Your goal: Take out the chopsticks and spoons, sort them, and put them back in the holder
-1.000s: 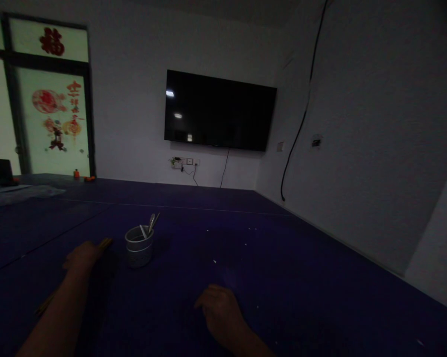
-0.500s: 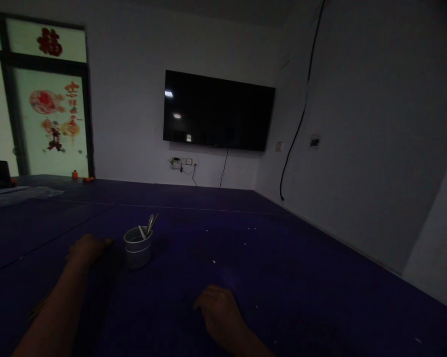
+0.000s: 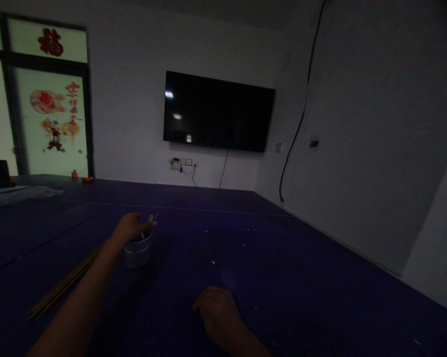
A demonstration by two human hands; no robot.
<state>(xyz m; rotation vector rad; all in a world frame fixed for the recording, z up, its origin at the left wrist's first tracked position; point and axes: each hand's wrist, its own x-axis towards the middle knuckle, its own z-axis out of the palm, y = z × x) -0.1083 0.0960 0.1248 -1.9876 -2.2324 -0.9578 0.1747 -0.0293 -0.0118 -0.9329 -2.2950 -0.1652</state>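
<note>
My left hand [image 3: 131, 227] hovers over the rim of a small grey cup [image 3: 137, 254] that stands on the purple mat [image 3: 283, 267]. Its fingers stretch toward the metal utensil handles [image 3: 152, 217] sticking out of the cup, and they hold nothing that I can see. A bundle of thin wooden sticks [image 3: 61, 285] lies on the mat under my left forearm. My right hand [image 3: 219, 311] rests palm down on the mat in front of me, its fingers loosely bent and with nothing in it.
The room is dim. A black television [image 3: 218, 111] hangs on the far wall above sockets and cables [image 3: 184, 162]. At the left is a glass door with red paper decorations [image 3: 54, 111]. A white wall [image 3: 375, 148] borders the mat on the right.
My left hand let go of the wooden sticks, which now lie on the mat, and moved right and forward over the cup. My right hand stayed put.
</note>
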